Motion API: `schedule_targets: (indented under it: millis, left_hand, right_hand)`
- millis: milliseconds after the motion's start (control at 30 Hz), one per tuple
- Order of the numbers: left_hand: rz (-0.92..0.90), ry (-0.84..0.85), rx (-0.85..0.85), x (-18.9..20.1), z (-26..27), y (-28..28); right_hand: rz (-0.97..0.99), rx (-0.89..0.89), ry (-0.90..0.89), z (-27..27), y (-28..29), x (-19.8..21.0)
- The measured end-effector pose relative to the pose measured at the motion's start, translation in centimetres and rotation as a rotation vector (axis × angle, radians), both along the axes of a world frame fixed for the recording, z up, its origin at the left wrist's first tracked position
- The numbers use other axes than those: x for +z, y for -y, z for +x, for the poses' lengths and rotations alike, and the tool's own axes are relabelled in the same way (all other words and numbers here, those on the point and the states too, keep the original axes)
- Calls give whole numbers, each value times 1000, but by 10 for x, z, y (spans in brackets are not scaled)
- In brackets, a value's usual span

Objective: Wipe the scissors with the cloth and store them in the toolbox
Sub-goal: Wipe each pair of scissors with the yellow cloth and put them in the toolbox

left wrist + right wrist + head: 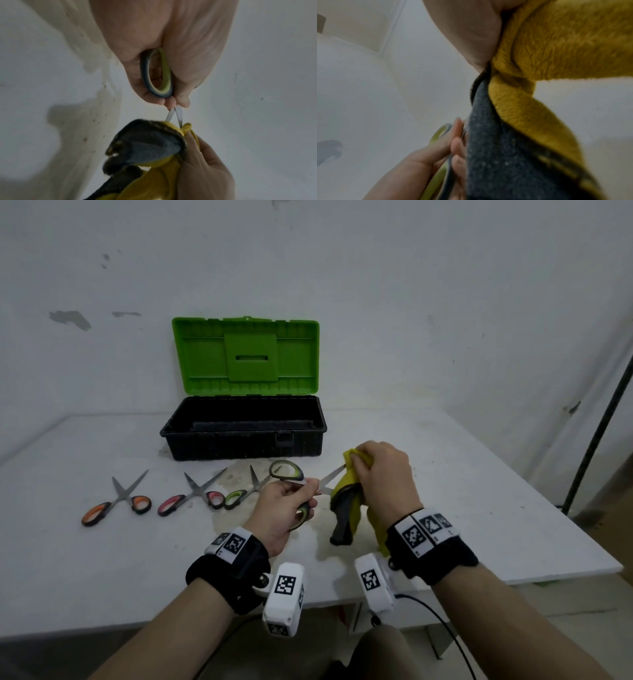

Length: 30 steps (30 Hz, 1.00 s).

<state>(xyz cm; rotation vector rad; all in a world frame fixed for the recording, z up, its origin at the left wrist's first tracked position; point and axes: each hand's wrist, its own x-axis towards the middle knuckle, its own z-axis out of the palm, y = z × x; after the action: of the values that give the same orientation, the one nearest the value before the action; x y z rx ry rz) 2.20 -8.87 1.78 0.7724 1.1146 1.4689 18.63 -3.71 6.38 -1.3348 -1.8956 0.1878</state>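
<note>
My left hand (291,501) grips green-handled scissors (287,470) by a handle loop (157,73), held above the table with the blades spread. My right hand (380,470) clutches a yellow and grey cloth (346,508) round the blade tips (178,119); the tips are hidden in the folds. The cloth (539,56) hangs down to the table. Three more scissors lie on the table to the left: orange-handled (120,501), pink-handled (193,494) and green-handled (245,493). The toolbox (243,429) stands open behind them, black tub, green lid (246,356) upright.
The white table (479,508) ends close on the right and at the front. A dark pole (596,436) leans at the right edge. A white wall rises just behind the toolbox. A stained patch (236,474) marks the table in front of the toolbox.
</note>
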Motion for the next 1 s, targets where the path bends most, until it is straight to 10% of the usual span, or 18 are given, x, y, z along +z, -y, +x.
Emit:
schedule_targets:
  millis: [433, 667, 1000]
  left_hand:
    - [-8, 62, 61, 4, 7, -3]
    - [49, -21, 80, 3, 5, 2]
    - [8, 115, 97, 1, 9, 1]
  right_hand:
    - [-8, 224, 44, -8, 25, 6]
    - [125, -61, 290, -19, 27, -25]
    - [79, 83, 176, -19, 27, -37]
